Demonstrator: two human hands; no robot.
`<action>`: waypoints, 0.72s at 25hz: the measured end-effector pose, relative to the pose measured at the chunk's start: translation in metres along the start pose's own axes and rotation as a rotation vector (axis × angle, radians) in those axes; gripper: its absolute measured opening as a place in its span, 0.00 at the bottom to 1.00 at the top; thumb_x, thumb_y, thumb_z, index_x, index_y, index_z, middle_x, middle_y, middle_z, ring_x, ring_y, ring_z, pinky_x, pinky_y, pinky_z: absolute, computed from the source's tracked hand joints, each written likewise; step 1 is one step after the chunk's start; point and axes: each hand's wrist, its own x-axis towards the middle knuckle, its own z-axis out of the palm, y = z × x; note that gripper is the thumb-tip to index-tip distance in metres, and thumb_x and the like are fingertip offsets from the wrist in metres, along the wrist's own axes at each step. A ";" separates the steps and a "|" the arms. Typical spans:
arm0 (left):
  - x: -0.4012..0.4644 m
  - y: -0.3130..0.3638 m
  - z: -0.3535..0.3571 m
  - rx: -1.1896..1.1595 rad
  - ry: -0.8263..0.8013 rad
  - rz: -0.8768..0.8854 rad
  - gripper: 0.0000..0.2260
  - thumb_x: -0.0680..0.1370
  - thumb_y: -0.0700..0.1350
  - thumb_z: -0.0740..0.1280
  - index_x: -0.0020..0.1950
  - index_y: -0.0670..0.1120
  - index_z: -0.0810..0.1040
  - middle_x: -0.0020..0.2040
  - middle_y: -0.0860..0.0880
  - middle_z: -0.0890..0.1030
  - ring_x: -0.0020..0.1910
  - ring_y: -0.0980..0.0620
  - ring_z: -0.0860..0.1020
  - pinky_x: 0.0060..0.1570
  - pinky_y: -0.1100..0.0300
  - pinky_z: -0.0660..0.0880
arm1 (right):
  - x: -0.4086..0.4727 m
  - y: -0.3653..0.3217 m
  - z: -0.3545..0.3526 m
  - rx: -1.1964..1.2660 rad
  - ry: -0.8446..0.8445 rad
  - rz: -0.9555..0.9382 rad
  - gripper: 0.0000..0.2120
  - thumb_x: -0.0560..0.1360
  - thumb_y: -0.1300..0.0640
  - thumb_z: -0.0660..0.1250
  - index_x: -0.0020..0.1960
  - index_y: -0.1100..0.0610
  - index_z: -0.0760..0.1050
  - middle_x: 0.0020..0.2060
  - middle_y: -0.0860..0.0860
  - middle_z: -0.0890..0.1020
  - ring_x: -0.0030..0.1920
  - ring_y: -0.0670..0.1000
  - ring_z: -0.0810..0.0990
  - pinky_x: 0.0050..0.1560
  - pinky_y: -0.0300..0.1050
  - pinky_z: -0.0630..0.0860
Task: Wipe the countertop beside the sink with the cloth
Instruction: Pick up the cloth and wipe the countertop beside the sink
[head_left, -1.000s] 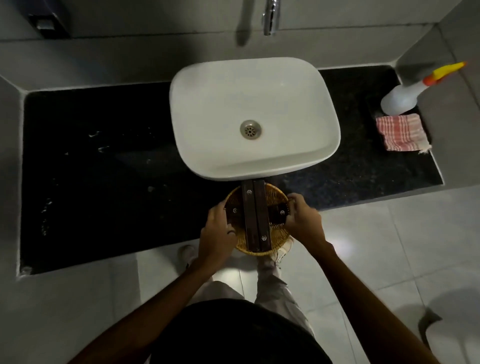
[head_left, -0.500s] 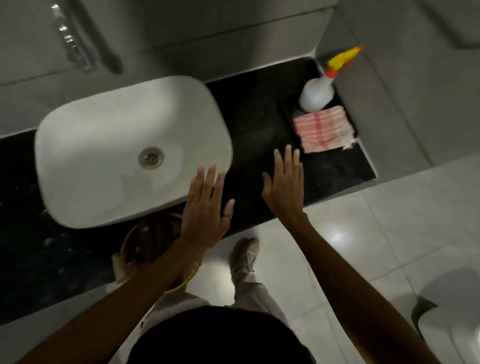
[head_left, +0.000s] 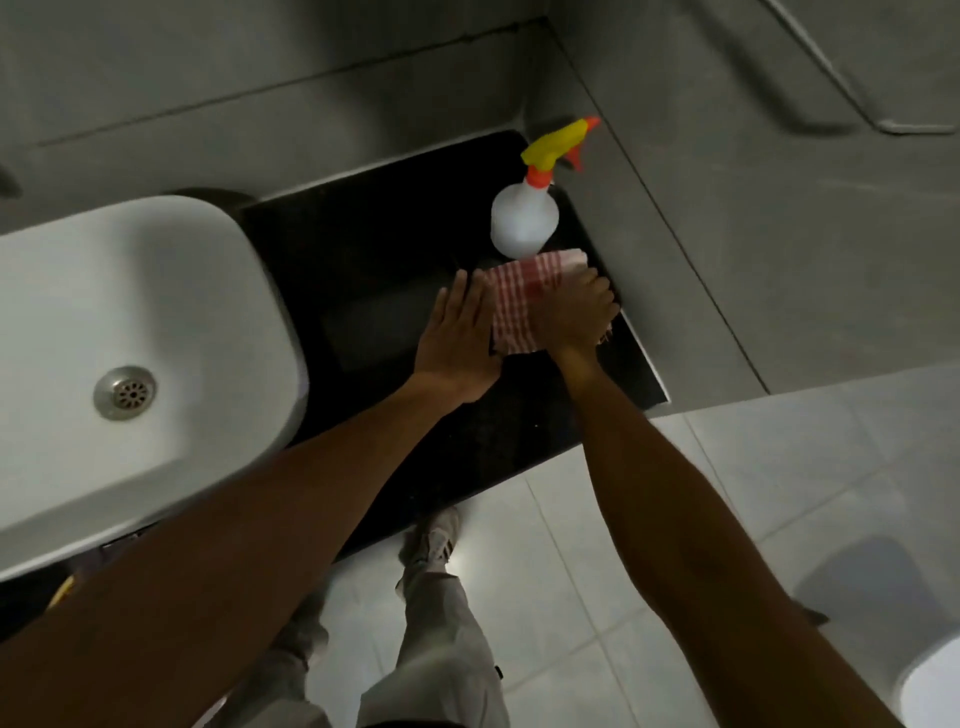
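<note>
I see the cloth (head_left: 524, 301) lying flat on the black countertop (head_left: 374, 291) near its far right corner, well to the right of the white sink (head_left: 156, 332). My right hand (head_left: 574, 317) rests on the cloth's right half, fingers (head_left: 597, 291) curled downward and pressing into the fabric; whether they have pinched any of it I cannot tell, as the hand covers that part. My left hand (head_left: 457, 343) lies with its palm down just beside the cloth's left edge, fingers (head_left: 460, 291) straight and together, its thumb side touching or slightly overlapping that edge, gripping nothing. The cloth is checked in red and white, folded into a rough rectangle, with a frayed corner peeping out beyond the right hand toward the countertop's right edge. A white spray bottle (head_left: 524, 223) with a yellow and orange trigger head stands at the cloth's far edge, in the countertop's far right corner; its base looks to meet the fabric. Both forearms reach across the countertop's near edge, above a pale tiled floor (head_left: 727, 467).
</note>
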 end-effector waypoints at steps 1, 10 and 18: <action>-0.002 -0.001 -0.001 -0.016 0.006 -0.011 0.39 0.84 0.54 0.58 0.84 0.40 0.38 0.86 0.39 0.41 0.85 0.40 0.38 0.83 0.47 0.39 | 0.003 -0.002 -0.002 0.033 -0.040 0.025 0.28 0.82 0.44 0.58 0.69 0.65 0.72 0.66 0.63 0.79 0.67 0.65 0.78 0.69 0.58 0.69; -0.078 -0.024 -0.070 -1.606 0.022 -0.542 0.24 0.84 0.58 0.63 0.76 0.47 0.72 0.73 0.45 0.79 0.74 0.44 0.74 0.75 0.48 0.69 | -0.100 -0.068 -0.110 0.911 -0.310 -0.225 0.16 0.72 0.62 0.73 0.59 0.59 0.77 0.50 0.52 0.85 0.51 0.51 0.86 0.50 0.46 0.82; -0.317 -0.225 -0.159 -1.717 0.490 -0.570 0.26 0.74 0.57 0.72 0.71 0.49 0.79 0.63 0.46 0.86 0.61 0.44 0.84 0.62 0.47 0.82 | -0.300 -0.238 -0.163 1.019 -0.697 -0.393 0.19 0.77 0.54 0.74 0.67 0.51 0.78 0.58 0.50 0.86 0.58 0.50 0.86 0.59 0.52 0.82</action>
